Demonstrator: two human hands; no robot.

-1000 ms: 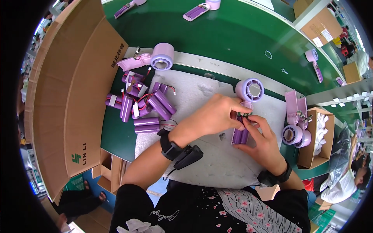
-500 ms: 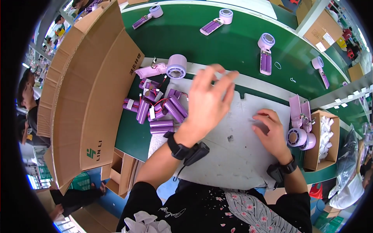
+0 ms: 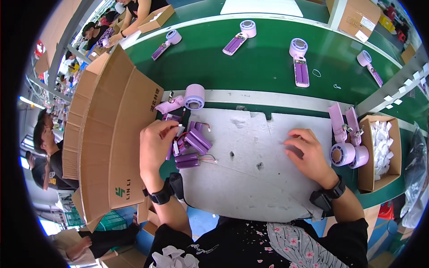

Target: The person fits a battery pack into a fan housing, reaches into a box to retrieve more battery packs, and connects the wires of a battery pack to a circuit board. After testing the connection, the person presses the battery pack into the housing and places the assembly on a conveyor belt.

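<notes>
My left hand (image 3: 156, 147) is at the left pile of purple battery packs (image 3: 196, 140), its thumb and fingertips pinched together beside a small white piece. What lies between the fingertips is too small to make out. The packs have thin wires with white plugs. Behind the pile lies a lilac handheld fan (image 3: 195, 97) with its handle shell open. My right hand (image 3: 310, 156) hovers over the right part of the grey foam mat (image 3: 237, 183), fingers curved and apart from the thumb, holding nothing. Right of it lie two more lilac fans (image 3: 343, 154) with open handles.
A tall cardboard box (image 3: 111, 134) walls off the left side. At the right stands a small carton (image 3: 380, 154) of white pieces. Beyond a pale rail (image 3: 268, 99), several fans with purple packs (image 3: 301, 71) lie spaced along the green surface (image 3: 268, 49). Other people work at the far left.
My left hand has swung left and nearer, from above the mat to the battery packs, its fingers drawing together. My right hand stays in nearly the same place. The whole view has shifted slightly.
</notes>
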